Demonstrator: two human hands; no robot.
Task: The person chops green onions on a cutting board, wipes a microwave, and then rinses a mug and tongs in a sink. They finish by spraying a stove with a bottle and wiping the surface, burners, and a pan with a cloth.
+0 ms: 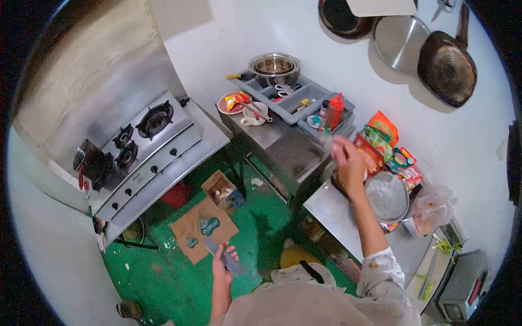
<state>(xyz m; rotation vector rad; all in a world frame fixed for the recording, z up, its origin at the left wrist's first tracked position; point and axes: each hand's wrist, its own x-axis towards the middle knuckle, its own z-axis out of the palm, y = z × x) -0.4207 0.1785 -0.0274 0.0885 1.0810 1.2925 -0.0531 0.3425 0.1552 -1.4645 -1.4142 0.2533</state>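
Observation:
Low in front of me, over the green floor, my left hand (222, 261) is closed around a long, flat grey object (234, 265). Its pale, blade-like end points toward the cardboard on the floor. My right hand (349, 163) is raised above the metal side table (331, 204). Its fingers are pinched together at a small, pale, blurred thing that I cannot make out. Right beside that hand lie a red packet (371, 155) and a round metal pan (387, 196). A red squeeze bottle (334, 111) stands just beyond the fingertips.
On the left is a gas stove (144, 157) with a dark pot (92, 163). A grey divided tray (288, 106) carries metal bowls (274, 66). An open box (220, 190) and flattened cardboard (204, 228) lie on the floor. Pans (448, 68) hang on the right wall.

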